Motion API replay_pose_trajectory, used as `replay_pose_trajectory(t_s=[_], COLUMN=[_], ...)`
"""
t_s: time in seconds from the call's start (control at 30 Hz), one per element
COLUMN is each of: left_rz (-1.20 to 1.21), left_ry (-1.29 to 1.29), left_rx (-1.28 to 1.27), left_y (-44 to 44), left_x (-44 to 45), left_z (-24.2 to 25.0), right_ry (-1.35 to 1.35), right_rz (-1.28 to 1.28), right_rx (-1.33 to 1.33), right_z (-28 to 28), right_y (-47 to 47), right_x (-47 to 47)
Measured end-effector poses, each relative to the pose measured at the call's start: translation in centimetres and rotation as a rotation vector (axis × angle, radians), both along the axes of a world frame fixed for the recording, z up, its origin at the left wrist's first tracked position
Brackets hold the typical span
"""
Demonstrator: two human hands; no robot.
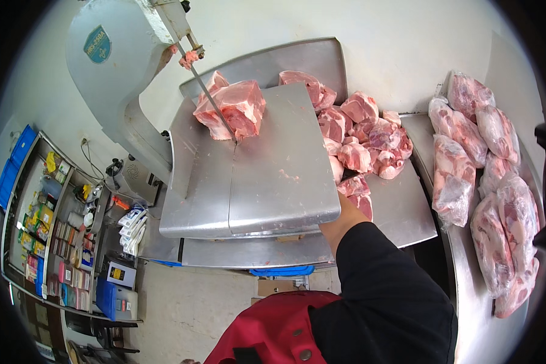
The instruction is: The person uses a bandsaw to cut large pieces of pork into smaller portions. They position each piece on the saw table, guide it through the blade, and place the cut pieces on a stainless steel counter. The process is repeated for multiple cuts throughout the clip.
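A thick chunk of raw meat (243,107) stands on the metal table of a band saw (277,182), with the saw's blade (211,100) across its near side. Bits of meat cling to the blade guide (190,59) above. My right forearm (341,225) reaches forward under the near right corner of the saw table, beside a pile of cut meat (355,157); the table's edge hides the hand itself, so what it touches cannot be seen. My left hand is out of view.
Several plastic-wrapped meat pieces (455,179) lie on a steel counter (471,273) at the right. More cut meat (302,84) rests behind the saw table. Shelves of packaged goods (50,236) and white packets (133,227) stand at the left.
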State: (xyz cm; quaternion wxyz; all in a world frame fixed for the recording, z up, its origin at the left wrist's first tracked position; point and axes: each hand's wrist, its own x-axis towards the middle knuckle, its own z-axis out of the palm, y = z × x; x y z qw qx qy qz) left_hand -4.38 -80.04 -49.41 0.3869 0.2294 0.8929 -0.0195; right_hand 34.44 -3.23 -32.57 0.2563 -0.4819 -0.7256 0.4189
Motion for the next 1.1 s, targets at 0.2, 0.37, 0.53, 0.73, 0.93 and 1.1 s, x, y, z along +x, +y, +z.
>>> replay_pose_trajectory(t_s=[0.2, 0.37, 0.53, 0.73, 0.93, 1.1], left_rz=[-0.180, 0.305, 0.181, -0.051, -0.511, -1.035], left_ry=[-0.003, -0.139, -0.132, -0.168, -0.213, -0.275], left_rx=[-0.001, 0.221, 0.095, 0.023, -0.016, 0.016], left_y=[-1.0, 2.2, 3.5, 9.4, 23.5, 40.7], left_x=[-1.8, 2.1, 4.7, 4.3, 0.9, 2.6], left_z=[2.4, -1.4, -2.4, -4.3, -7.1, -8.1], right_ry=[-0.017, -0.025, 0.008, 0.233, 0.117, 0.063], right_rz=[-0.010, -0.016, -0.049, -0.201, -0.297, -0.800], right_rx=[0.011, 0.023, 0.044, 0.344, 0.154, 0.132], right_z=[0.0, 0.1, -1.0, -3.5, -1.2, -2.4], right_y=[0.3, 0.2, 0.0, -4.9, -17.1, -31.0], right_x=[-0.1, 0.1, 1.8, 7.3, 20.2, 28.9])
